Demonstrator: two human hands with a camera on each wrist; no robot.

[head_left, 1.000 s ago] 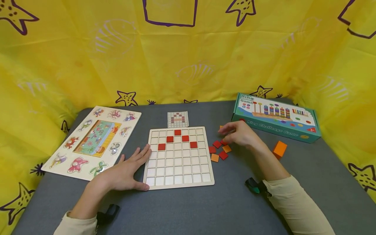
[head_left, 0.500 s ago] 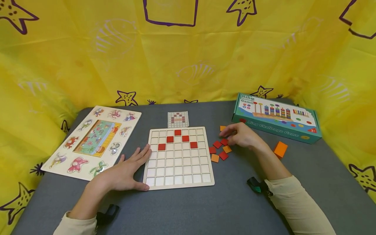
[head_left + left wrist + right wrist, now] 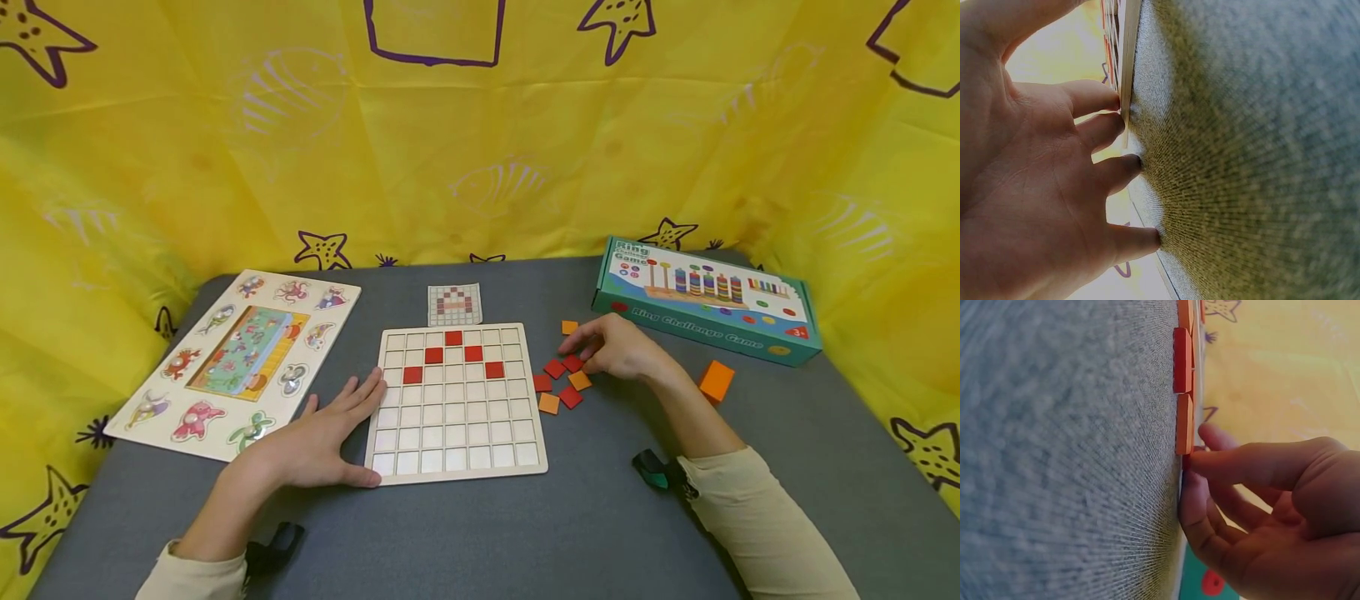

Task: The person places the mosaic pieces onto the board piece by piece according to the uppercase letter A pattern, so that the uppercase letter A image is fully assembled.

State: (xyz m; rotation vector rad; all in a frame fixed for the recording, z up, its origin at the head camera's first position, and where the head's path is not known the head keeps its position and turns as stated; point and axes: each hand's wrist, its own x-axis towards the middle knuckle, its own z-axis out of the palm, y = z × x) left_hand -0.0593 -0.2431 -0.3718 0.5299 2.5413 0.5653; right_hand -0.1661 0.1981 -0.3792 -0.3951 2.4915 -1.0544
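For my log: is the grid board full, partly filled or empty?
Partly filled: the grid board holds five red tiles; the rest in view is bare.

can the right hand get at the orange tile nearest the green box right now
Likely yes: the right hand is close beside that orange tile, nothing visible lies on it or between them, and the green box seems to leave room.
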